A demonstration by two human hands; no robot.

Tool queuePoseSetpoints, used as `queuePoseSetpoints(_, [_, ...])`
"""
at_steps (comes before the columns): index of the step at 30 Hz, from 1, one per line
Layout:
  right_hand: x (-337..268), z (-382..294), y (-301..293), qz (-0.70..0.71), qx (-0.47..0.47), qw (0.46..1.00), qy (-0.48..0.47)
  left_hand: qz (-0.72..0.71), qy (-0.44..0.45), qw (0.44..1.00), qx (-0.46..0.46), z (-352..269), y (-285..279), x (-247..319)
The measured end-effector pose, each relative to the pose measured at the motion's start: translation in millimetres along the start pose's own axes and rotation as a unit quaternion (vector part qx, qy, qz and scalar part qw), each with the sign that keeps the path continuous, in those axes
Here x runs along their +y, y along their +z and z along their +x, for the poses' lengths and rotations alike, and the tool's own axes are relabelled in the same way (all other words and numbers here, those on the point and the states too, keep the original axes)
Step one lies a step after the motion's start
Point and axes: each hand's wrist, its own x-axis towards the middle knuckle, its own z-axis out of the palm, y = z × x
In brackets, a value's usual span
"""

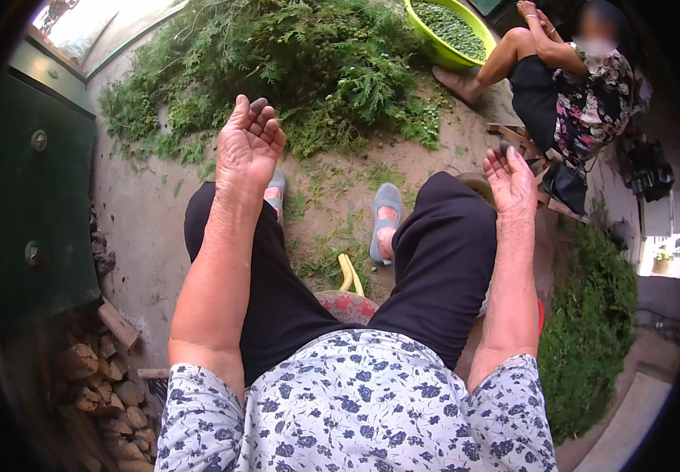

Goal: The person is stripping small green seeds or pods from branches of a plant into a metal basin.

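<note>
My left hand is raised above my left knee, palm up, with darkened fingertips and loosely curled fingers. Nothing is in it. Just beyond it lies a large heap of cut evergreen branches with scale-like leaves. Beside my right knee, my right hand is also raised palm up and holds nothing; its fingertips are dark too. Part of a round container shows between that hand and the knee. Two yellow tool handles rise by the red patterned seat between my thighs; the rest of the tool is hidden.
A lime-green basin of small green cones or berries stands beyond the heap. Another person sits at the upper right near a black bag. More greenery lies to my right. Split firewood and a dark green cabinet are leftward.
</note>
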Motion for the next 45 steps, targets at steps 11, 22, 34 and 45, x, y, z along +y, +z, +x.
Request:
queuePoseSetpoints(11, [85.9,69.9,99.3,0.021,-0.065,0.993,0.1,0.052,-0.006,0.999,0.007,46.3,62.1,-5.8])
queuePoseSetpoints(22, [289.9,129.3,12.6,-0.137,0.085,0.943,0.292,0.138,-0.012,0.99,-0.007,43.9,68.9,-4.8])
queuePoseSetpoints(34, [367.5,237.8,10.2,-0.642,0.02,0.744,-0.181,0.211,0.0,0.977,-0.036,46.5,77.3,5.2])
queuePoseSetpoints(45, [374.5,262.3,24.5,-0.586,0.053,0.793,-0.156,0.229,-0.071,0.969,-0.063,59.4,81.1,-2.6])
